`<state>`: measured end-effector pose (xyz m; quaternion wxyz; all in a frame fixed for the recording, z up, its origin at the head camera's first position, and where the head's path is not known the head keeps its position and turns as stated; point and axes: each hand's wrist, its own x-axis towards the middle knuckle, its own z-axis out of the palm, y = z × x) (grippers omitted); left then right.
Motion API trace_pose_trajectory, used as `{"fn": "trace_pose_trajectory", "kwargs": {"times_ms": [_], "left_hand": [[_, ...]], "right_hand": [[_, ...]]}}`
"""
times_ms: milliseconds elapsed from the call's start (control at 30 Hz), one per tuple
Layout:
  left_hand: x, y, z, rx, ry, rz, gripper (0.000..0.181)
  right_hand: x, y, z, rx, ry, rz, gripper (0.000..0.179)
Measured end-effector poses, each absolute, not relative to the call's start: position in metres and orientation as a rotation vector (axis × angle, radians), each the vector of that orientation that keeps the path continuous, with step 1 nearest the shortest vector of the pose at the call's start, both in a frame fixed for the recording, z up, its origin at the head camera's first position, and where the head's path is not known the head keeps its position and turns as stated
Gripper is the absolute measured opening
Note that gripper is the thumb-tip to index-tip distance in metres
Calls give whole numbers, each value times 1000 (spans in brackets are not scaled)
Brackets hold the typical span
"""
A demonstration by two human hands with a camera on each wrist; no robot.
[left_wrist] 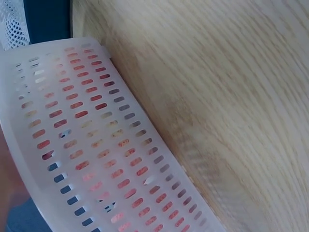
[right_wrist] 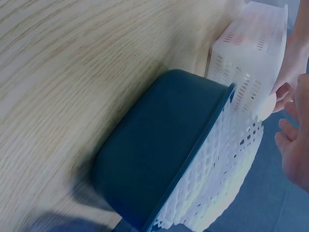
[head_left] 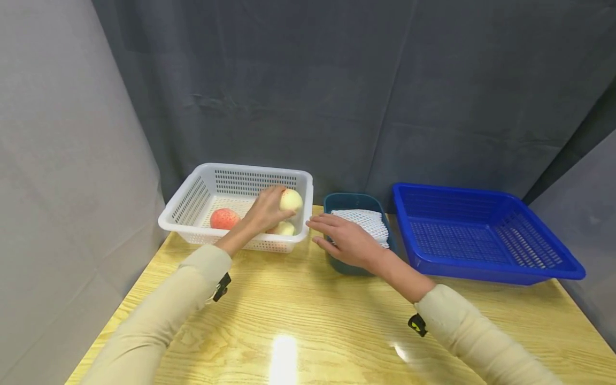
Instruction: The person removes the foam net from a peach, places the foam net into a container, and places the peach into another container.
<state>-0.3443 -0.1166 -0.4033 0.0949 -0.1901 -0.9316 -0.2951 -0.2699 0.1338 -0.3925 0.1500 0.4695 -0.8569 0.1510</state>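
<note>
In the head view my left hand [head_left: 268, 210] reaches into the white basket [head_left: 236, 169] and grips a pale yellow peach [head_left: 291, 200] near its right wall. Below that hand another pale yellow peach [head_left: 285, 229] lies partly hidden, and a reddish peach [head_left: 224, 218] lies to the left. My right hand [head_left: 347, 239] hovers with fingers extended by the dark teal bin [head_left: 353, 200], holding nothing. White foam netting [head_left: 363, 222] fills the bin. Through the slots of the basket wall [left_wrist: 91, 125] in the left wrist view, red and yellow fruit shows.
To the right stands a blue basket [head_left: 462, 230] with slotted walls. All the containers are on a wooden table [head_left: 308, 305], with a dark grey curtain [head_left: 308, 96] behind and a light cloth [head_left: 72, 160] at the left.
</note>
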Motion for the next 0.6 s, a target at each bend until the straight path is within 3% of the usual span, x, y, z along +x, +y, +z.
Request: {"fn": "trace_pose_trajectory", "kwargs": {"times_ms": [600], "left_hand": [[-348, -113, -411, -523, -2863, -786, 72]], "right_hand": [[-276, 112, -403, 1444, -2408, 455, 40]]}}
